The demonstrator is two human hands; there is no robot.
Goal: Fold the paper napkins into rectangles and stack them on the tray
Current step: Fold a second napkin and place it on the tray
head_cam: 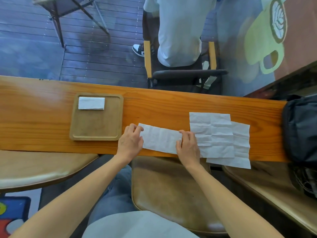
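Both forearms are bare from the bottom of the view up to the wrists, with no sleeve, watch, bracelet or ring showing on either. The left hand [130, 143] and right hand [188, 147] are ungloved, with short, plain nails. Lower down, the person wears a light grey-white top [137, 225] and blue denim trousers [111, 194], the denim visible over the thigh between the arms.
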